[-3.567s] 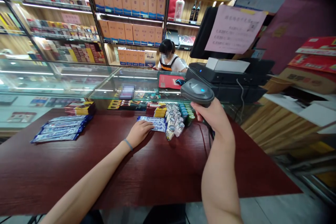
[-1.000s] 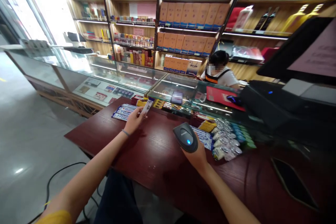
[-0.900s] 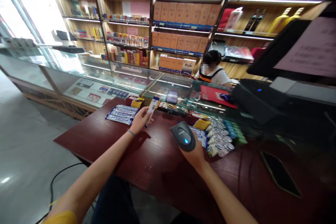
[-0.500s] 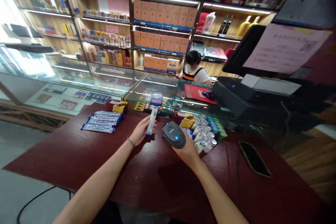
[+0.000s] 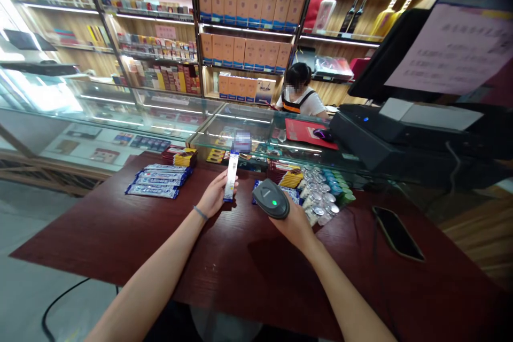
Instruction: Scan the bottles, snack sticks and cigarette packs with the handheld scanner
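Observation:
My left hand (image 5: 216, 193) is closed on a slim blue-and-white snack packet (image 5: 232, 173), held upright above the dark red table (image 5: 224, 256). In my right hand (image 5: 296, 224) is a black barcode scanner (image 5: 272, 200), its light glowing green and its head turned toward the packet. Similar blue-and-white packets (image 5: 158, 180) lie in a pile to the left. More blue packets (image 5: 256, 192) show partly behind the scanner. Beyond my right hand stand several small clear jars with silver lids (image 5: 318, 197), beside yellow-and-brown packs (image 5: 290, 177).
A phone (image 5: 398, 232) lies on the table at the right. Behind the table runs a glass display counter (image 5: 244, 117), with a red mat (image 5: 306, 132) and a mouse on it. A black till machine (image 5: 368, 133) stands at the right. A person (image 5: 300, 93) is behind the counter.
The scanner's light has turned from blue to green. The packet's printed face shows brighter now. The view has tipped down slightly; both hands keep their holds.

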The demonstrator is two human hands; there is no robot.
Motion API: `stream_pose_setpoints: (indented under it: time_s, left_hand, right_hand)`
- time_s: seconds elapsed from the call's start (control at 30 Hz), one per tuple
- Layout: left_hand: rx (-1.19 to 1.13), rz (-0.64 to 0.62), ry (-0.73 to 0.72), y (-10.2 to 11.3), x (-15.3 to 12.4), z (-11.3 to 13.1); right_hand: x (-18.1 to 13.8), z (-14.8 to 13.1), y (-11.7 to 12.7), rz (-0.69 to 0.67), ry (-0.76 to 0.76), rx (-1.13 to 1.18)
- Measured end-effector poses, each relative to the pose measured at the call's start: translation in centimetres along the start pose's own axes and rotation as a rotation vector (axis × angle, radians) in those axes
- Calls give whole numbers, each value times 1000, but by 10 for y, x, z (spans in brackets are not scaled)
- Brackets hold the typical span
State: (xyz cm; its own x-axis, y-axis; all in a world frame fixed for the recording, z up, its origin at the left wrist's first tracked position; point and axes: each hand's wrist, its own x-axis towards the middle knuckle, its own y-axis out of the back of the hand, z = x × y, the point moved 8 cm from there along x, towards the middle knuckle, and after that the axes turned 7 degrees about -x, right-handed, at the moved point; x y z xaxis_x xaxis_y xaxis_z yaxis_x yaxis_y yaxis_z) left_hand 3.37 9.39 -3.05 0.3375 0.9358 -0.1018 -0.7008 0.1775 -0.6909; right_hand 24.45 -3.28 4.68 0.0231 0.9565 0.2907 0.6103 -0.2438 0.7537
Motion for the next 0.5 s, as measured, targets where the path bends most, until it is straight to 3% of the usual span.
stream_pose_setpoints:
  time_s: [0.13, 0.3, 0.5]
  left_hand:
    - [18, -48, -14, 0, 1, 2]
    - [110, -95, -45, -9, -2, 1]
    - [570, -95, -301, -24, -8, -1]
  right_hand:
    - [2, 8, 7, 85, -84, 116]
    - [4, 17, 33, 285, -151, 352]
    - [2, 25, 60, 346, -263, 457]
